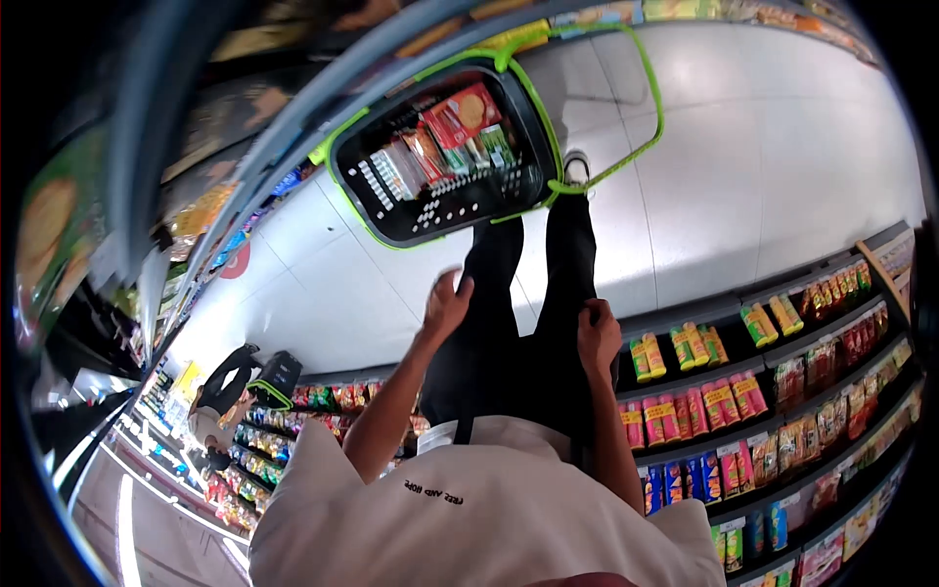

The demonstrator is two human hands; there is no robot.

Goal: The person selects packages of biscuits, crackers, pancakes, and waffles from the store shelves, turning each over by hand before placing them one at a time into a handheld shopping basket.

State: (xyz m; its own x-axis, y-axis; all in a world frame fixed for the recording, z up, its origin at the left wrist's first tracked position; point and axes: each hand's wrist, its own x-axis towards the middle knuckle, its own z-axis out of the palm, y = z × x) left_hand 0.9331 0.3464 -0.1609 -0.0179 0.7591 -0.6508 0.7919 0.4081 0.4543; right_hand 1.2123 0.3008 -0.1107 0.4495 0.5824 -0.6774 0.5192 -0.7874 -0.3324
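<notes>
My left hand hangs in front of my left thigh, holding nothing that shows. Its fingers are loosely bent, with a gap between thumb and forefinger. Beside my right thigh, my right hand has its fingers curled in, and nothing shows in them. Past my hands, by my feet, is a black shopping basket with a bright green rim. Inside lie a red packet and several other packs. The basket's green handle frame extends to the right, over one of my shoes. Neither hand touches the basket.
Shelves of snack packets and cans run along the right. Another shelf unit curves close by on the left. Farther off at the lower left, a person stands near a dark basket. Light floor tiles lie between the shelves.
</notes>
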